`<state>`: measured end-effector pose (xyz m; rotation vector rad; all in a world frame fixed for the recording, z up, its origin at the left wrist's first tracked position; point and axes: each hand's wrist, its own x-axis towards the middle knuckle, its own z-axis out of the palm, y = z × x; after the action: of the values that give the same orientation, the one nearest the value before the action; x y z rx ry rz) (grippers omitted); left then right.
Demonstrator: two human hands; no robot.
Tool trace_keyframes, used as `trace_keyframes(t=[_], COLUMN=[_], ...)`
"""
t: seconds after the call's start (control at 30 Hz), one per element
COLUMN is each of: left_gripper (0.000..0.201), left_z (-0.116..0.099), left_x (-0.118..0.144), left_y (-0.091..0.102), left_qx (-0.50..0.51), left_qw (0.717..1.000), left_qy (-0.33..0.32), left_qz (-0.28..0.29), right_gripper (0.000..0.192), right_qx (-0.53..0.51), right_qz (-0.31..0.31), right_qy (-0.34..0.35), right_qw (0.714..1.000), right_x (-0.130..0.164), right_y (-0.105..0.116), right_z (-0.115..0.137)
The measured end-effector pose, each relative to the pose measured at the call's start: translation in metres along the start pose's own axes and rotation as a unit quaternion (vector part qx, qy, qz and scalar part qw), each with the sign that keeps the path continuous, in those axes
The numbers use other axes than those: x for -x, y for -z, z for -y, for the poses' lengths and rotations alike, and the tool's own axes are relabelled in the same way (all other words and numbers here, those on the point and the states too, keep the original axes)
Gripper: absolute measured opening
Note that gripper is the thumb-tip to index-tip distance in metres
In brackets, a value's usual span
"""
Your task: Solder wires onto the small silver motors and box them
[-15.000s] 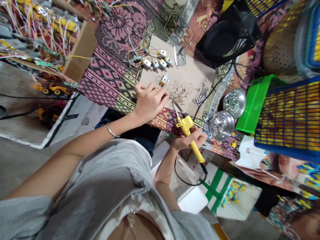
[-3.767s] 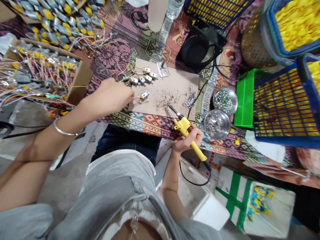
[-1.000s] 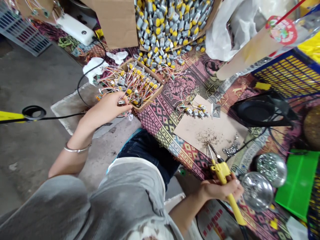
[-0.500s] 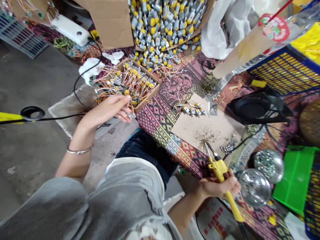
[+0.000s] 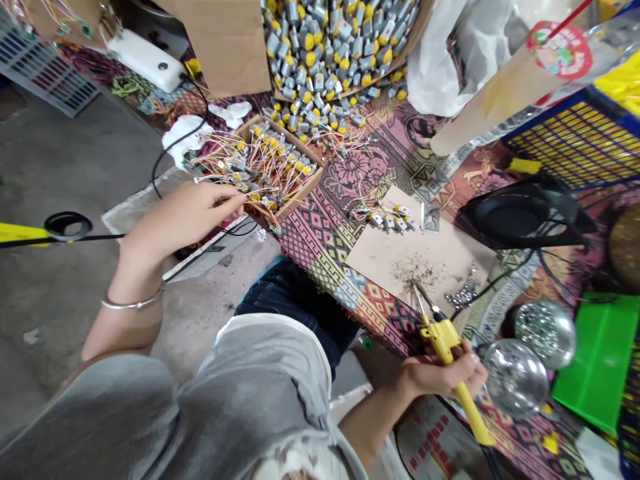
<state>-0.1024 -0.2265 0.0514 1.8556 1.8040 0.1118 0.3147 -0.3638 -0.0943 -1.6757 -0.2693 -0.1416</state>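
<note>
My left hand (image 5: pixel 187 213) is at the near left corner of a small cardboard box (image 5: pixel 305 190) packed with wired motors (image 5: pixel 280 153). Its thumb and fingers are pinched together by the loose wires, and what they hold, if anything, cannot be made out. My right hand (image 5: pixel 445 373) grips a yellow soldering iron (image 5: pixel 443 340), whose tip points away from me over the near edge of a tan board (image 5: pixel 373 250). On that board lie several grey motors with wires (image 5: pixel 393 219), a small metal plate (image 5: pixel 431 217) and a pile of shiny bits (image 5: pixel 463 290).
A large carton (image 5: pixel 225 47) and heaped grey-and-yellow motors (image 5: pixel 325 60) stand at the back. Two round dishes of small parts (image 5: pixel 545 333), a green tray (image 5: pixel 595 360), a black speaker-like part (image 5: pixel 515 213), a drink cup (image 5: pixel 490 100) and a blue basket (image 5: pixel 575 140) are on the right.
My left hand has drawn back left from the box's near side, its fingers closing together from a looser spread. My right hand keeps the soldering iron in about the same place.
</note>
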Motion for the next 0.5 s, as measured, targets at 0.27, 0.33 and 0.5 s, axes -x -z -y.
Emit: trace_keyframes(t=[0.27,0.33,0.5], left_gripper=[0.039,0.038,0.038], left_z=[-0.001,0.0,-0.002], left_x=[-0.005,-0.005,0.001], left_y=[-0.011,-0.017,-0.022], left_qx=[0.11,0.126,0.108], left_qw=[0.994,0.991,0.992], left_qy=[0.005,0.0,0.014], left_qz=[0.027,0.047,0.058], right_gripper=[0.028,0.029,0.029], right_qx=[0.001,0.017,-0.009], right_qz=[-0.003,0.0,0.002], right_qy=[-0.008,-0.011,-0.002], right_qw=[1.0,1.0,1.0], right_x=[-0.002,-0.002,-0.003], right_y=[0.0,0.0,0.001], right_z=[-0.002,-0.004,-0.005])
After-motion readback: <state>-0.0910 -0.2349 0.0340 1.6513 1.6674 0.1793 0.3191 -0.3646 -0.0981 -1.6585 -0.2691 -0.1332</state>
